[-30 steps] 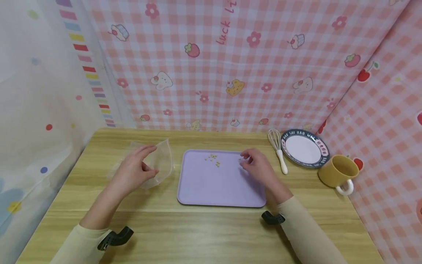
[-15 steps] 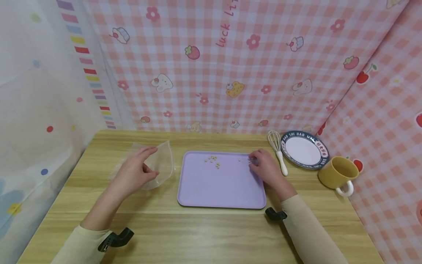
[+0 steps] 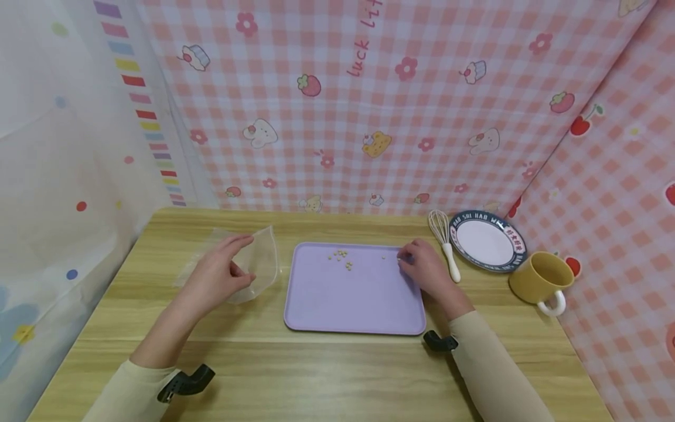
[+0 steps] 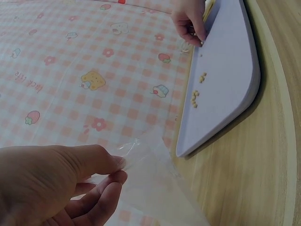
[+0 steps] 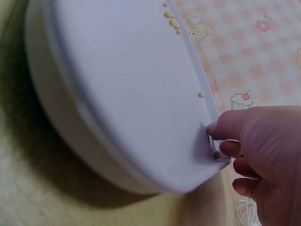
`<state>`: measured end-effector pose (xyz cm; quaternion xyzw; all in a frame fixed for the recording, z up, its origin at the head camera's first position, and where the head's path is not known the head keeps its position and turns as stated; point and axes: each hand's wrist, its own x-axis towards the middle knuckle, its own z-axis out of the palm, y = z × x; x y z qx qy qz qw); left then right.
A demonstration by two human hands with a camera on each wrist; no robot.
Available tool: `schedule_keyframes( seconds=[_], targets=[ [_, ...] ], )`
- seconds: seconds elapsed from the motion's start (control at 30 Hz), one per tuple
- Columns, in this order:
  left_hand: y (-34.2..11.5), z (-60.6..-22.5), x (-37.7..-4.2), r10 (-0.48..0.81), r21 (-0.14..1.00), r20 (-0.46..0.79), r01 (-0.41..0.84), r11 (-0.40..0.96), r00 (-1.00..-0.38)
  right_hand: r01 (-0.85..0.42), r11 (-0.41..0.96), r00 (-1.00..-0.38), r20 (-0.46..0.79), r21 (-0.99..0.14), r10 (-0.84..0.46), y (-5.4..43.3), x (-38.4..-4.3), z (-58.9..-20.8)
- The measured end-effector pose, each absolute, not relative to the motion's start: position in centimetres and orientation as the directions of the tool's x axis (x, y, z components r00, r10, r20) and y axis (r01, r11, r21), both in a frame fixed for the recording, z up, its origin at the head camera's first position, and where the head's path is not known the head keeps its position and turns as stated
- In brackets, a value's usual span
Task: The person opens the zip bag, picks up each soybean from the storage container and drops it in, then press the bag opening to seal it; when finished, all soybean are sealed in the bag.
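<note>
My left hand (image 3: 218, 272) pinches the edge of a clear plastic bag (image 3: 263, 255) between thumb and fingers, left of the tray. In the left wrist view the bag (image 4: 150, 174) hangs from those fingertips. Pale yellow beans (image 3: 341, 253) lie in small groups along the far side of the lilac tray (image 3: 353, 302). My right hand (image 3: 424, 266) has its bent fingers down at the tray's far right corner. In the right wrist view one bean (image 5: 217, 155) sits beside the fingertips and another bean (image 5: 201, 94) lies apart. Whether the fingertips grip a bean is hidden.
Right of the tray lie a whisk (image 3: 445, 243) with a white handle and a dark-rimmed plate (image 3: 485, 239). A yellow mug (image 3: 529, 281) with a white handle stands near the right wall. Checked cloth (image 3: 343, 158) rises behind the wooden table (image 3: 316, 375).
My right hand has shifted a little right, to the tray's far right corner, uncovering a single bean to its left. My left hand and the bag have stayed in place.
</note>
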<state>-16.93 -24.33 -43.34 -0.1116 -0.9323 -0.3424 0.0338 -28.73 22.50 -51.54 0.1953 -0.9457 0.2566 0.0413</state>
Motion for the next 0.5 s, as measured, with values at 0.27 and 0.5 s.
schedule_keyframes(
  seconds=[0.27,0.5],
  targets=[
    [-24.39,-43.52,-17.02,0.177,0.642,0.135,0.222,0.734,-0.975,-0.385,0.787,-0.923,0.178,-0.483,-0.342,22.46,-28.96,-51.87],
    [-24.43,-43.51,-16.86,0.178,0.639,0.148,0.232,0.733,-0.973,-0.397,0.767,-0.918,0.204,-0.505,-0.341,22.28,-28.92,-51.70]
  ],
)
